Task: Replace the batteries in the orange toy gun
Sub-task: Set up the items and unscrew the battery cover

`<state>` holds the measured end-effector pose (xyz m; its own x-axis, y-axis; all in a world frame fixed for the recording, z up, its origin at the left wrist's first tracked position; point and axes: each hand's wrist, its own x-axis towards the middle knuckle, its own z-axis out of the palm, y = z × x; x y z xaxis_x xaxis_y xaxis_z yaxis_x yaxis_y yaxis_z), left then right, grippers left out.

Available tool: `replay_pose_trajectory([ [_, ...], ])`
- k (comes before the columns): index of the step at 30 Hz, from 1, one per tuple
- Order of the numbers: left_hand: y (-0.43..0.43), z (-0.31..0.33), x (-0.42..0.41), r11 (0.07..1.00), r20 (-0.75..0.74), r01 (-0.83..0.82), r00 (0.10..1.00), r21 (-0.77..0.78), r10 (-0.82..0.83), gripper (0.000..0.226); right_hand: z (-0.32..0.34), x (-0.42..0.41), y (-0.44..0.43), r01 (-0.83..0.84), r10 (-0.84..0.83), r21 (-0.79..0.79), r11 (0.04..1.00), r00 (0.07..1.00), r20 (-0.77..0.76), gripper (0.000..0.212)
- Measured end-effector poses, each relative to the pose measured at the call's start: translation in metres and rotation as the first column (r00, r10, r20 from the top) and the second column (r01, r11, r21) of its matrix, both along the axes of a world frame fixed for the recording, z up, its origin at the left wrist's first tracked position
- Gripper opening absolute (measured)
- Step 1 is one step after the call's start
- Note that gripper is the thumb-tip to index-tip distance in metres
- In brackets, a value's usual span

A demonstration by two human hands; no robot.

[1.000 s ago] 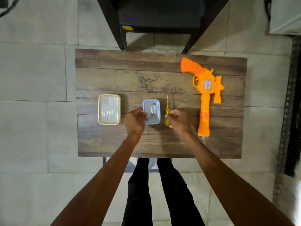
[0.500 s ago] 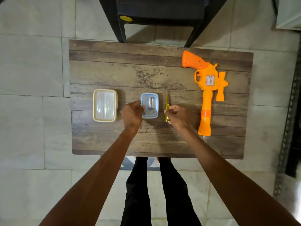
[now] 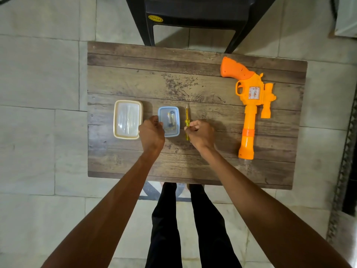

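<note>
Barely started | gun (image 3: 249,97) untouched, far right on table (image 3: 135,74) | right hand (image 3: 201,133) pinching screwdriver (image 3: 187,122) | left hand (image 3: 151,133) curled at battery box (image 3: 169,121), grip unclear | opening, swapping, closing left

A home interior is suggested by a small wooden table (image 3: 135,78) set on a pale tiled floor (image 3: 38,74), with a black plastic chair (image 3: 193,14) behind

Bare table (image 3: 135,78) far side lies open — near centre, cream box (image 3: 127,119), blue box (image 3: 169,121), probably screwdriver (image 3: 187,120) crowd it.
</note>
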<state>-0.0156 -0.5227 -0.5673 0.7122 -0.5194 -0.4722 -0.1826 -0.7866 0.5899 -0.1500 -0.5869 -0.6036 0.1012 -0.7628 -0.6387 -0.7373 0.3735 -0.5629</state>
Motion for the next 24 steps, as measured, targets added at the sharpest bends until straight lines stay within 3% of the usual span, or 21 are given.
replay_pose_trajectory([
  [12, -0.004, 0.004, 0.011, 0.988, 0.055, 0.021, 0.998, 0.151, -0.030, 0.020, 0.000, 0.018, 0.004, 0.034, -0.035, -0.021, 0.999, 0.999, -0.021, 0.014],
  [24, -0.006, 0.006, 0.018, 0.983, 0.035, 0.038, 0.998, 0.181, -0.045, 0.019, 0.002, 0.021, 0.008, 0.035, -0.037, -0.030, 0.999, 0.997, -0.061, 0.016],
])
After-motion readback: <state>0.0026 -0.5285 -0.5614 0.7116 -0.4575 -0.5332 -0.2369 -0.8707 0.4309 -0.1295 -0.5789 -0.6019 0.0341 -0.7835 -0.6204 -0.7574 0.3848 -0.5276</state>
